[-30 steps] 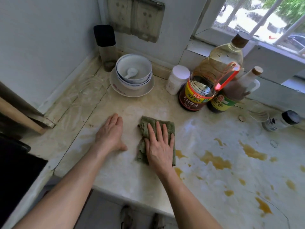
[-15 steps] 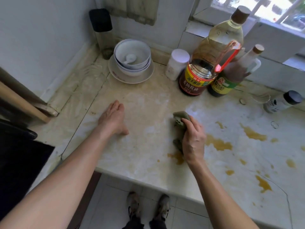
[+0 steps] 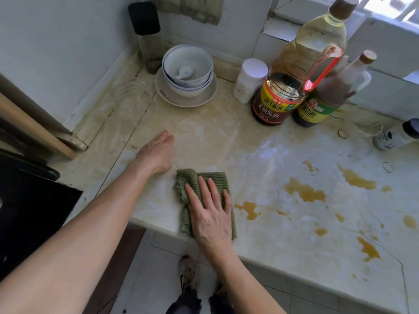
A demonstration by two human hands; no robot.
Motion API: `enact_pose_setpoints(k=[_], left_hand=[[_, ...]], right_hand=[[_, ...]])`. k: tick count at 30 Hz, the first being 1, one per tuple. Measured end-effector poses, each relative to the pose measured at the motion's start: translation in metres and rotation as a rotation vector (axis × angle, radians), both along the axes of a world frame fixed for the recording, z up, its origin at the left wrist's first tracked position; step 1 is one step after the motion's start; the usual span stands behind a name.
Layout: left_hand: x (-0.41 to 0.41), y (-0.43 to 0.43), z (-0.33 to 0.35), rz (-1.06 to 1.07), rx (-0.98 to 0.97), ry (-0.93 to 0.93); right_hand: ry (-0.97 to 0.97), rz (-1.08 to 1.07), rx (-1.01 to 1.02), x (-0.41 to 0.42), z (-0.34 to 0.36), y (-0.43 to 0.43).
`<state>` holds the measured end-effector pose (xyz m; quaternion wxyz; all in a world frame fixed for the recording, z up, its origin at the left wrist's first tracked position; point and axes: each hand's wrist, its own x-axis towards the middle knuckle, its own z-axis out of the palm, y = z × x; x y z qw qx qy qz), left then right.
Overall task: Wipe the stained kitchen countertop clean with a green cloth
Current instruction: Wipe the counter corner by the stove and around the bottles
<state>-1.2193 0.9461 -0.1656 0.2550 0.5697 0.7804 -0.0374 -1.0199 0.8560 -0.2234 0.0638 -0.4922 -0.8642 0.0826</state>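
Note:
The green cloth [image 3: 217, 177] lies spread flat near the front edge of the pale countertop [image 3: 272, 155]. My right hand [image 3: 209, 211] presses down on it with straight, spread fingers. My left hand [image 3: 158, 150] rests flat on the counter just left of and behind the cloth, holding nothing. Yellow-brown stains [image 3: 303, 191] dot the counter to the right of the cloth, the nearest one [image 3: 249, 208] a short way from its right edge. More stains [image 3: 369, 248] sit toward the front right.
Stacked white bowls with a spoon on a plate [image 3: 188, 73] stand at the back. A white jar [image 3: 249, 80], a soy sauce bottle [image 3: 278, 98], a vinegar bottle [image 3: 324, 100] and a small dark-capped jar [image 3: 399, 134] line the back right. A black-topped container [image 3: 145, 32] fills the corner.
My right hand has moved back left toward the front edge and gone from bunching the cloth to pressing it flat and spread out. The left hand stays on the counter.

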Motion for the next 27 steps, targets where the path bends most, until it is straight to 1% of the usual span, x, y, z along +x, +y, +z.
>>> enact_pose_setpoints(k=[5,9,12,13,15,18,20,22,24,27], left_hand=[[0.004,-0.010,-0.004,-0.014,0.078,-0.023],[0.009,-0.022,-0.005,-0.040,0.099,-0.084],[0.008,-0.029,-0.003,-0.029,0.104,-0.114],[0.006,-0.031,-0.003,-0.025,0.107,-0.126],[0.003,-0.033,-0.003,-0.030,0.107,-0.154],[-0.001,-0.032,-0.001,-0.012,0.180,-0.193],[-0.003,-0.033,0.001,0.024,0.291,-0.192],[0.000,-0.040,0.002,0.086,0.377,-0.193],[0.011,-0.051,0.000,0.103,0.420,-0.197],[0.039,-0.067,-0.009,-0.007,0.414,-0.196]], right_hand=[[0.004,-0.166,0.021,0.057,-0.006,0.025],[0.130,-0.223,0.130,0.085,-0.006,0.041],[0.292,-0.268,0.209,0.077,0.001,0.048],[0.340,-0.254,0.225,0.068,0.006,0.047],[0.390,-0.157,0.246,0.038,0.016,0.038],[0.348,0.043,0.228,-0.016,0.026,0.011],[0.273,0.165,0.147,-0.046,0.024,-0.006],[0.166,0.240,0.050,-0.062,0.015,-0.018],[0.099,0.209,-0.012,-0.058,0.006,-0.019],[0.026,0.075,-0.003,-0.024,-0.003,-0.001]])
